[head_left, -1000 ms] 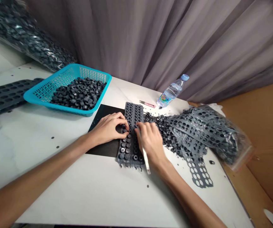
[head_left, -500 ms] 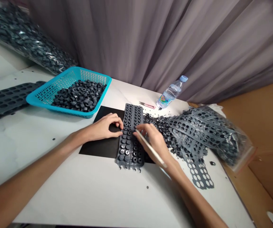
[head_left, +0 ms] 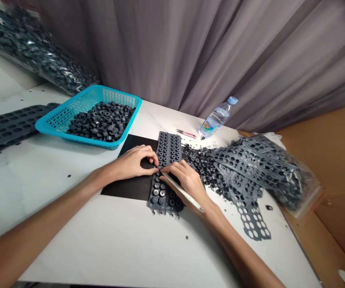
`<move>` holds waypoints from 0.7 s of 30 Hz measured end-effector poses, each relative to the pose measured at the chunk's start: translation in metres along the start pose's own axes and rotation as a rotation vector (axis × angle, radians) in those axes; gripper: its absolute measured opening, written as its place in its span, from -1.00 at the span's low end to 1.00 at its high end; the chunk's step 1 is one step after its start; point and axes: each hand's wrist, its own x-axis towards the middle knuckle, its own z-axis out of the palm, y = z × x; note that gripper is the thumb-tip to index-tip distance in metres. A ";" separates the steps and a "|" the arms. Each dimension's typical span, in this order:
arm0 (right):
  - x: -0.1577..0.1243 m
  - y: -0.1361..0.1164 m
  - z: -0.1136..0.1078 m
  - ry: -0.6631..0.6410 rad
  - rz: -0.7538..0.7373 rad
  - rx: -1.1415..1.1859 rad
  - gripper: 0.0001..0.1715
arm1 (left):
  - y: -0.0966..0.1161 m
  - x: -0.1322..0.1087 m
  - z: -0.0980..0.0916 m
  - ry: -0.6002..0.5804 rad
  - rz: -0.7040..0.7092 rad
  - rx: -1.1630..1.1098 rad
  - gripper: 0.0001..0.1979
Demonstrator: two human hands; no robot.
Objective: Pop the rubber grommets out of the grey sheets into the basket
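A dark grey moulded rubber sheet (head_left: 169, 146) with rows of round ring-shaped parts lies lengthwise over a black mat (head_left: 130, 182). At its left edge, my left hand (head_left: 138, 161) pinches with thumb and index finger near the middle rows. My right hand (head_left: 187, 180) is closed around a slim pale tool (head_left: 186, 195), which looks like a stick or tweezers. Its fingertips are over the sheet, close to my left fingertips, and hide the tool's tip. Below the hands, several rounds in the lower rows look solid and shiny.
A blue basket (head_left: 79, 138) of loose black rings stands at the back left, beside a perforated sheet (head_left: 7, 124) and a full plastic bag (head_left: 37, 52). Pink snips (head_left: 186, 133) and a water bottle (head_left: 217, 118) lie behind. To the right are loose rings (head_left: 210, 168), punched-out sheets (head_left: 253, 220) and another bag (head_left: 298, 184).
My right hand has moved left across the sheet, bringing its fingertips and the pale tool near my left fingertips. My left hand has shifted very slightly right.
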 end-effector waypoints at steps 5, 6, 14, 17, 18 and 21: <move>0.000 0.000 0.001 -0.003 0.001 -0.032 -0.71 | 0.001 0.001 -0.002 -0.011 -0.017 0.012 -0.91; 0.000 0.000 0.002 0.000 0.003 -0.054 -0.69 | 0.001 0.001 -0.002 -0.014 -0.024 0.015 -0.91; 0.004 0.000 0.017 0.050 -0.023 -0.318 -0.64 | -0.001 0.005 0.001 -0.016 -0.103 -0.023 -0.84; 0.004 0.003 0.009 0.137 0.073 -0.279 -0.63 | -0.005 0.006 0.004 -0.030 -0.101 -0.056 -0.79; 0.003 0.004 0.006 0.138 0.077 -0.215 -0.63 | -0.006 0.006 0.004 -0.034 -0.096 -0.065 -0.78; 0.000 0.007 -0.004 0.092 0.046 0.020 -0.66 | -0.008 0.005 0.004 -0.040 -0.086 -0.077 -0.76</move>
